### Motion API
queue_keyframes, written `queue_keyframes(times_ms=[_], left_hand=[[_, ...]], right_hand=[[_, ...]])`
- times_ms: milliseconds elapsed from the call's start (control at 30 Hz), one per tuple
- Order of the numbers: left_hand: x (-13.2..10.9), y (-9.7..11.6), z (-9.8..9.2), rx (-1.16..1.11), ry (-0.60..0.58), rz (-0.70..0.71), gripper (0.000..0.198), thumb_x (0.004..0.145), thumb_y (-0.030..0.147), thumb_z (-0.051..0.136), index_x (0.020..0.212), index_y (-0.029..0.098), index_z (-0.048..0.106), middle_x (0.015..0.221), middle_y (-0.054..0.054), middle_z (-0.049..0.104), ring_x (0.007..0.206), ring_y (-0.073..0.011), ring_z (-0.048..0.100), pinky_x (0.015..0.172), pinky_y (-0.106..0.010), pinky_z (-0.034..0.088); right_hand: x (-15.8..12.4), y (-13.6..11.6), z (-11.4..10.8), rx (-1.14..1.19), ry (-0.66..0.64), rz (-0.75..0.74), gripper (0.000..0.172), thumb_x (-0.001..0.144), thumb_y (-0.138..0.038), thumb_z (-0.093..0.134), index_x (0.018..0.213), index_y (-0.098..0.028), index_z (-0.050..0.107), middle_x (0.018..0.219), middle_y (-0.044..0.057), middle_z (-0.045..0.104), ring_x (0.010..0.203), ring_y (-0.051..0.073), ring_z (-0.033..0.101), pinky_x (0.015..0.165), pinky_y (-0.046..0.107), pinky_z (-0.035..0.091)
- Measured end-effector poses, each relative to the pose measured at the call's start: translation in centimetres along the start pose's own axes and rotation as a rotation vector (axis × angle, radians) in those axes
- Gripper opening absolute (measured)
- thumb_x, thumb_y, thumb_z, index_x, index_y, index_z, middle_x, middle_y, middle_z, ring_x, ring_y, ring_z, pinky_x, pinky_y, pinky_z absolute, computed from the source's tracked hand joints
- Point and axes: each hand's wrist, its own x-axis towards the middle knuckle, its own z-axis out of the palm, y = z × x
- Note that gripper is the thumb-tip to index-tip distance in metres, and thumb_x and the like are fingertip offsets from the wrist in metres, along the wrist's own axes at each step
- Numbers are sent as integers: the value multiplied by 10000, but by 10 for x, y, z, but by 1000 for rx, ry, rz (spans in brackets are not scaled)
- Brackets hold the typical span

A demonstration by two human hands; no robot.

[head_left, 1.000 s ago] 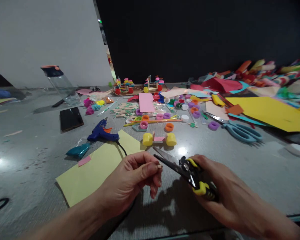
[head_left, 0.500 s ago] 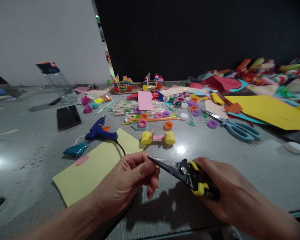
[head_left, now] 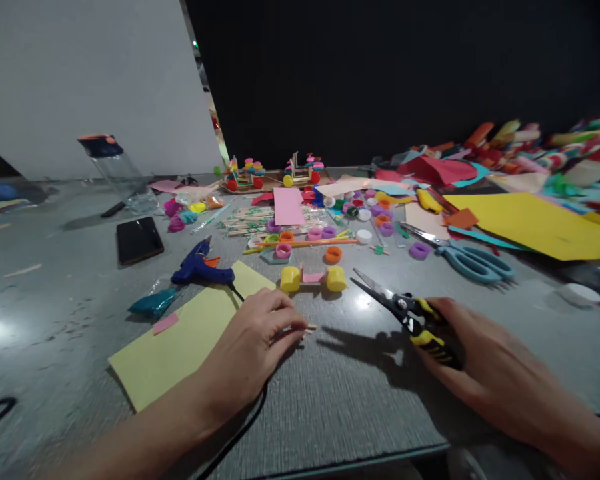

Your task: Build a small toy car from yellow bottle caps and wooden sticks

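Low over the table, my left hand (head_left: pixel 265 337) is closed with its fingertips pinched near the tabletop. Short pieces of thin wooden stick (head_left: pixel 311 328) poke out past those fingertips; how many lie inside is hidden. My right hand (head_left: pixel 485 370) grips the black-and-yellow handles of a pair of scissors (head_left: pixel 405 307), whose blades are slightly apart and point up and left, clear of the left hand. Just beyond the hands sits a small piece with yellow wheels (head_left: pixel 290 279) at both ends and pink paper between them. A yellow-green sheet (head_left: pixel 195 337) lies beside my left hand.
A blue glue gun (head_left: pixel 200 265) rests at left, its cord running under my left arm. Behind are a phone (head_left: pixel 139 240), a water bottle (head_left: pixel 117 170) and bottle-cap rings (head_left: pixel 333 254). Blue-handled scissors (head_left: pixel 475 262) and yellow paper (head_left: pixel 540 223) lie at right.
My left hand has turned palm down and dropped to the table, with stick pieces now showing at its fingertips. The scissors have moved right, away from it, and their blades have parted.
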Motion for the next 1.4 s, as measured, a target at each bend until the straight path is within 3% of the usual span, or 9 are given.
queue_keyframes(times_ms=[267, 433, 567, 700, 833, 933, 1033, 1133, 1400], left_hand=[[5, -1, 4, 101, -48, 61, 124, 965, 205, 594, 974, 192, 718, 1016, -58, 653, 994, -234, 558, 893, -398, 396], [5, -3, -2, 88, -120, 22, 121, 931, 228, 651, 1036, 194, 701, 1105, -66, 657, 1071, -255, 555, 940, -426, 400], [5, -6, -7, 110, -157, -6, 114, 919, 217, 666, 1025, 191, 695, 1102, -67, 663, 1059, -259, 562, 935, -436, 415], [4, -8, -6, 128, -151, -7, 94, 960, 221, 602, 951, 187, 689, 1019, -59, 666, 1003, -246, 570, 894, -420, 426], [5, -7, -3, 135, -152, 9, 117, 960, 228, 601, 886, 175, 675, 952, -56, 660, 956, -242, 574, 864, -406, 426], [5, -5, -2, 128, -152, 25, 92, 948, 214, 616, 884, 173, 668, 957, -59, 662, 965, -238, 580, 865, -388, 433], [2, -3, -3, 117, -142, 27, 54, 932, 183, 632, 887, 176, 660, 968, -57, 667, 971, -230, 584, 871, -369, 442], [-1, -4, -3, 104, -129, 21, 29, 923, 185, 646, 896, 179, 654, 975, -54, 671, 968, -230, 586, 867, -365, 448], [0, -7, 2, 79, -104, 19, 40, 929, 174, 629, 917, 184, 666, 960, -56, 670, 952, -239, 581, 857, -382, 445]], right_hand=[[4, 14, 2, -54, 69, -5, 391, 877, -434, 578, 1157, -175, 494, 1032, 163, 645, 903, 353, 657, 746, 501, 536], [9, 37, -10, -147, 83, 68, 345, 952, -466, 514, 1097, -155, 545, 979, 209, 672, 860, 395, 681, 715, 517, 533], [14, 61, -14, -186, 31, 69, 443, 919, -605, 562, 1018, -175, 593, 911, 169, 688, 789, 359, 677, 675, 508, 535], [23, 69, -17, -234, 39, -64, 436, 951, -554, 540, 1081, -150, 637, 1083, 194, 651, 970, 376, 639, 838, 557, 515], [35, 21, -19, -143, 119, -152, 246, 980, -366, 541, 1064, -162, 651, 1099, 156, 631, 976, 329, 619, 823, 502, 507], [47, -39, -8, 54, -69, -267, 128, 982, -180, 536, 976, -172, 664, 977, 85, 654, 896, 227, 633, 786, 375, 494], [61, -82, 10, 77, -130, -346, 82, 917, -116, 624, 880, -168, 676, 916, 52, 661, 829, 184, 625, 734, 307, 467], [73, -98, 23, 92, -145, -370, 62, 907, -118, 641, 868, -152, 675, 902, 59, 666, 821, 184, 610, 711, 296, 440], [77, -104, 30, 139, -190, -376, 112, 902, -74, 623, 826, -148, 661, 850, 48, 668, 765, 163, 577, 685, 282, 394]])
